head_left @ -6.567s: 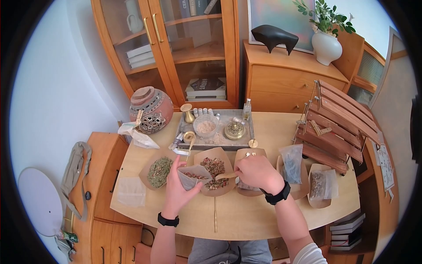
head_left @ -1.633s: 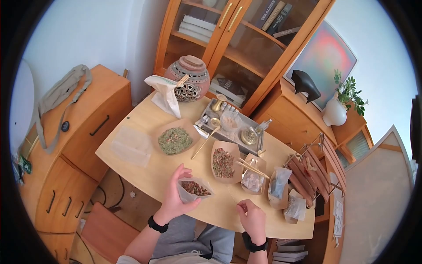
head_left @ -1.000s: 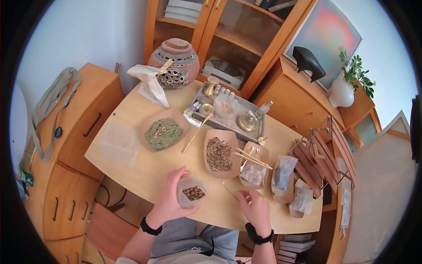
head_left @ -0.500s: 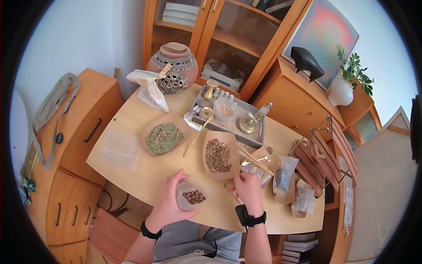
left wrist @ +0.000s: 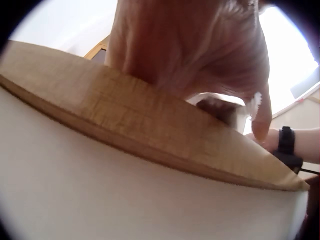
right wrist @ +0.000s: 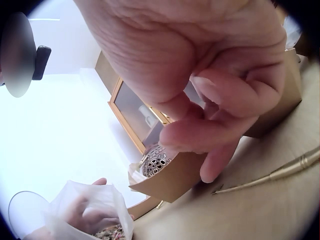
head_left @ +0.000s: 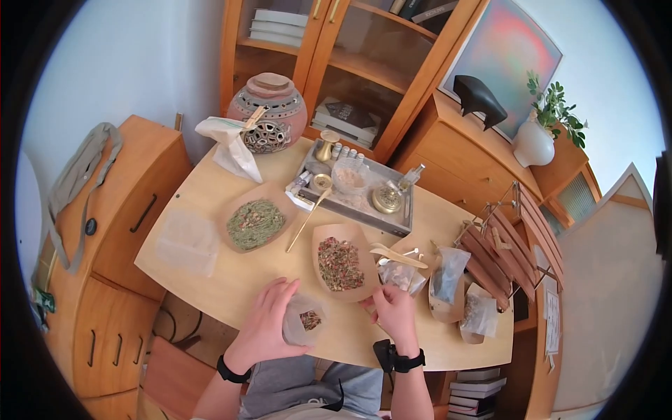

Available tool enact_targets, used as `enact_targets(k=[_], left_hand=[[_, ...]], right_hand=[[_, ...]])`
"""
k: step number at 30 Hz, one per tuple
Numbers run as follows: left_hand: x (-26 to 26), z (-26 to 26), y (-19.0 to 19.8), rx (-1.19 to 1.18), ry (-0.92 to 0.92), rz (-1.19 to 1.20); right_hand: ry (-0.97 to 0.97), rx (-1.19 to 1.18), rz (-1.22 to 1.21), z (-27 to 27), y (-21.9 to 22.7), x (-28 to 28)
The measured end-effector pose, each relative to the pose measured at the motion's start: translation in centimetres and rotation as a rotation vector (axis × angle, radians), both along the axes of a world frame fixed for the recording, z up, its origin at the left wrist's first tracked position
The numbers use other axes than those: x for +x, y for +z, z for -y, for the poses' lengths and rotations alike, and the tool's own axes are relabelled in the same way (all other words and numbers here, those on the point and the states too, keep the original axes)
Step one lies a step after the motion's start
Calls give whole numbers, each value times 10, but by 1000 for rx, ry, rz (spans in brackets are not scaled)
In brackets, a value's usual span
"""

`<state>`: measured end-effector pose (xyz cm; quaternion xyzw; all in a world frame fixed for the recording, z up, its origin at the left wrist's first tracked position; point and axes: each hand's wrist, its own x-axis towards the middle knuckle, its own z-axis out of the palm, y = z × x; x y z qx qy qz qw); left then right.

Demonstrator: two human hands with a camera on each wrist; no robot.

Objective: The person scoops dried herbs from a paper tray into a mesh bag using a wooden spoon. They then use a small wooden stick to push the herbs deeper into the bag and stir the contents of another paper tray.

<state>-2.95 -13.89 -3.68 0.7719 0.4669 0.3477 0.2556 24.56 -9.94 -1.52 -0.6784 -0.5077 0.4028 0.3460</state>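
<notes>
One pouch (head_left: 294, 330) sits in your left hand's (head_left: 264, 327) grip near the table (head_left: 458, 355) edge; over-squeezing or tilting could spill its herbs (head_left: 310, 320). Your right hand's (head_left: 395, 313) fingers curl beside the tray (head_left: 353, 233); any pinched object cannot be confirmed. Snagging the rim could tip it.

There's room between flat bag (head_left: 187, 242) and left hand (head_left: 264, 323); a spoon (head_left: 305, 225) lies between leaf tray (head_left: 278, 198) and petal tray (head_left: 351, 234).

2 black wristbands (head_left: 409, 362), grey trousers (head_left: 283, 378)
</notes>
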Motion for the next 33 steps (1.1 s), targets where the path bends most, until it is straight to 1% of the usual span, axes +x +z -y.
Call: enact_targets(k=[2, 4, 6, 8, 10, 11, 13, 14, 16, 17, 19, 21, 22, 24, 25, 26, 28, 29, 30, 33], left_hand=[[-1, -1, -1, 19, -1, -34], [-2, 0, -1, -77, 14, 96], [-4, 0, -6, -61, 21, 132], [-4, 0, -11, -47, 25, 168], [-5, 1, -13, -84, 26, 337], [-7, 1, -11, -83, 25, 334], [-15, -1, -3, -209, -27, 385], [-18, -1, -2, -207, -26, 381], [-24, -2, -1, -410, -78, 589], [-25, -1, 1, -409, -77, 587], [-24, 0, 9, -605, -147, 872], [-20, -4, 8, -604, -172, 879], [-17, -6, 7, -601, -193, 888], [-10, -19, 3, -599, -182, 873], [-5, -27, 3, -599, -176, 856], [-1, -36, 6, -597, -176, 858], [9, -60, 21, -574, -256, 900], [14, -72, 27, -566, -264, 899], [20, -83, 33, -569, -269, 881], [36, -100, 39, -542, -273, 821]], right_hand=[[10, 5, 10, 2, -2, 1], [30, 6, 22, 3, -3, 0], [30, 48, 55, 5, 0, -2], [16, 67, 29, 5, -7, -1], [1, 87, 4, 5, -8, -1], [3, 89, -12, 5, -7, -1], [7, 92, -33, 4, -8, -1], [-14, 59, -71, 4, -10, 0], [-34, 26, -111, 5, -11, 4], [-29, 45, -128, 5, -10, 7], [-26, 67, -146, 7, -9, 15], [-44, 103, -237, 10, -8, 25], [-40, 104, -236, 9, -4, 32], [-24, 121, -155, 9, 7, 51], [-21, 121, -153, 9, 15, 61], [-11, 121, -86, 6, 26, 71], [-12, 108, 7, 0, 51, 89], [-22, 91, 34, -4, 65, 97], [-6, 125, 62, -8, 79, 103], [36, 176, 212, -15, 127, 111]])
